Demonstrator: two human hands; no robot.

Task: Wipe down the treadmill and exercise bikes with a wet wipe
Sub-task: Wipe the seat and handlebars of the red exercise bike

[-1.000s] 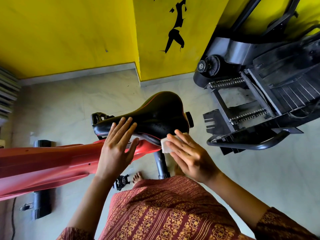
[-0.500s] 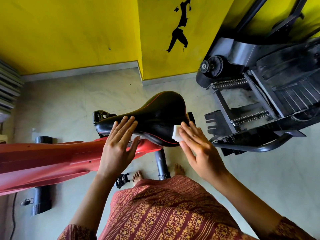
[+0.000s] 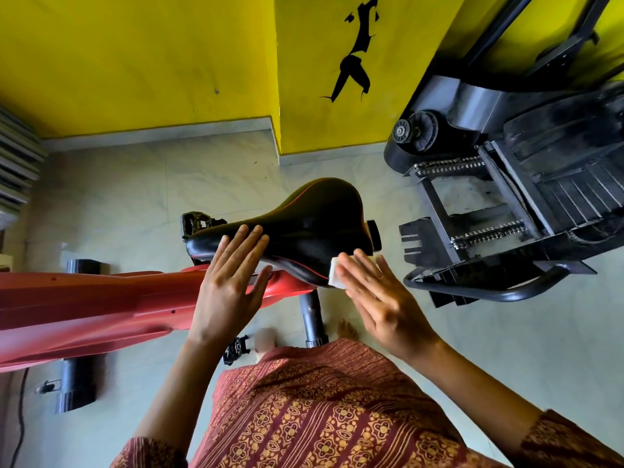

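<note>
A black bike saddle sits on a red exercise bike frame. My left hand lies flat with straight fingers on the saddle's narrow nose. My right hand presses a folded white wet wipe against the saddle's near rear edge with straight fingers; most of the wipe is hidden under them. The black seat post runs down below the saddle.
A black machine with chains and a curved foot bar stands close on the right. Yellow walls with a projecting corner lie behind. Black bike foot bars and pedals sit on the pale tiled floor, near my bare feet.
My right hand slid the wipe along the saddle's near edge toward its wide rear. My left hand has stayed on the saddle's nose.
</note>
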